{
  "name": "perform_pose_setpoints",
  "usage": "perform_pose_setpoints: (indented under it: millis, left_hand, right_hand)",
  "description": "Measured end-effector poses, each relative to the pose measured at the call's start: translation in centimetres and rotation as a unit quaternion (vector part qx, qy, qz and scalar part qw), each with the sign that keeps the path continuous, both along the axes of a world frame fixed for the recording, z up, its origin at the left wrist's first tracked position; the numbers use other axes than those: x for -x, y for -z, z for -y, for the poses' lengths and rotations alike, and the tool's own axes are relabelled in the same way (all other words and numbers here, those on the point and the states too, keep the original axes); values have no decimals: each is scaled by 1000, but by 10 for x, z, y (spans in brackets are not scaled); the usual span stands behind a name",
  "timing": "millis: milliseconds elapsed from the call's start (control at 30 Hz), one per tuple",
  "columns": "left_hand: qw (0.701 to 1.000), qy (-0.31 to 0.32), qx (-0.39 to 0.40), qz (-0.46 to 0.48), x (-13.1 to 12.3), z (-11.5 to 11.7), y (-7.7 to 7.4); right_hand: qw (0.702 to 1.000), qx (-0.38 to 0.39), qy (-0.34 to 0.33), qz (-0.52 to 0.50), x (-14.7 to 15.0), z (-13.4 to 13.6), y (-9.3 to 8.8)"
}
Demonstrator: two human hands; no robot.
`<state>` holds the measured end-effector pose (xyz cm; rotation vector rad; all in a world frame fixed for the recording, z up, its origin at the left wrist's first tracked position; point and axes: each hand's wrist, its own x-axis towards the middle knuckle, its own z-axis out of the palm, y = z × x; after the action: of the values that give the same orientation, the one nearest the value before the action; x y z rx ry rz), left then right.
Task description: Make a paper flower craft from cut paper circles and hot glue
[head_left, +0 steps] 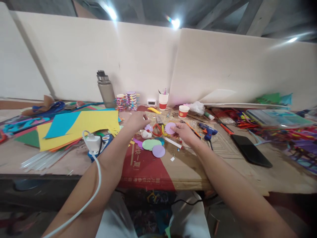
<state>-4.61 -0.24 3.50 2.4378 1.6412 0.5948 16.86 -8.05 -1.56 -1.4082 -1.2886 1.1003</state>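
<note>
My right hand [182, 131] pinches a light purple paper circle [169, 128] at its right edge. Across from it, my left hand [137, 121] has its fingers curled and closed at a small purple piece [148, 128], whose shape is partly hidden. A white lump-like item [146, 134] lies just below that piece. On the cardboard in front are a pale green paper oval [149, 144] and another purple paper circle [158, 151], overlapping. Between the hands lie orange-handled scissors [157, 130]. A white strip [173, 142] rests below my right hand.
Coloured paper sheets [99, 122] and a white plug with its cable [93, 143] are on the left. A bottle [106, 91] and paper cups [183, 111] stand behind. Right are a blue glue gun [209, 131], a cutter [226, 129] and a black phone [251, 150].
</note>
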Motion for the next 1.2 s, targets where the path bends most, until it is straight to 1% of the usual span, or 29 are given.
perform_pose_setpoints:
  millis: [67, 167, 233, 300, 333, 400, 500, 567, 633, 667, 700, 733, 767, 800, 867, 900, 967, 1000, 1067, 1100, 1133, 1167, 1200]
  left_hand:
    - [998, -7, 32, 55, 1, -1, -2]
    - [979, 33, 133, 149, -6, 5, 3]
    - [971, 52, 174, 157, -15, 10, 11]
    - [973, 68, 152, 158, -24, 14, 19]
    - [973, 87, 147, 154, -27, 16, 23]
    - [974, 107, 144, 139, -31, 19, 28]
    - [978, 116, 136, 110, -33, 23, 30]
    - [982, 116, 109, 105, -32, 21, 29]
    - [982, 112, 67, 140, -30, 17, 26]
    - [978, 103, 43, 178, -28, 14, 24]
    - [967, 101, 14, 233, -25, 11, 22]
    - [952, 73, -6, 299, -22, 8, 19]
    - [928, 54, -31, 366, -19, 5, 15]
    - [899, 49, -59, 431, -16, 3, 11]
    - [825, 59, -115, 550, -10, 1, 2]
    - [787, 70, -134, 598, -7, 1, -3]
    - [719, 93, -157, 671, -3, 3, -11]
    - [693, 96, -168, 695, -2, 5, -14]
    - [662, 108, -180, 720, -2, 9, -18]
    - [653, 119, -184, 725, -3, 11, -18]
    - [652, 129, -185, 724, -4, 13, -18]
    - [656, 136, -183, 719, -5, 14, -17]
    - [666, 141, -178, 710, -7, 15, -15]
  right_hand:
    - [1000, 1, -12, 24, 0, 0, 2]
    - [999, -3, -2, 49, -3, 0, 2]
    - [997, -24, 26, 73, -7, 1, -1]
    - [992, -43, 64, 100, -12, 2, -4]
    - [990, -45, 78, 111, -14, 2, -5]
    - [988, -30, 83, 130, -18, 3, -5]
    - [987, -6, 43, 156, -20, 5, -2]
    - [985, -10, 8, 173, -20, 7, -1]
    - [980, -25, -45, 193, -20, 10, -1]
    - [975, -37, -77, 205, -19, 12, -1]
    - [968, -53, -109, 220, -19, 13, -2]
    - [959, -70, -136, 238, -19, 15, -2]
    - [949, -84, -152, 263, -19, 16, -2]
    - [938, -96, -158, 293, -18, 16, -2]
    - [915, -115, -142, 360, -17, 16, -1]
    - [904, -127, -122, 389, -16, 16, 0]
    - [887, -155, -72, 429, -12, 17, 1]
    - [880, -168, -50, 441, -9, 19, 1]
    - [871, -184, -14, 456, 0, 27, -4]
    - [865, -191, -2, 465, 6, 32, -8]
    - [858, -197, 7, 475, 13, 38, -12]
    - [851, -213, -9, 480, 20, 44, -17]
    - [843, -229, -54, 483, 28, 50, -21]
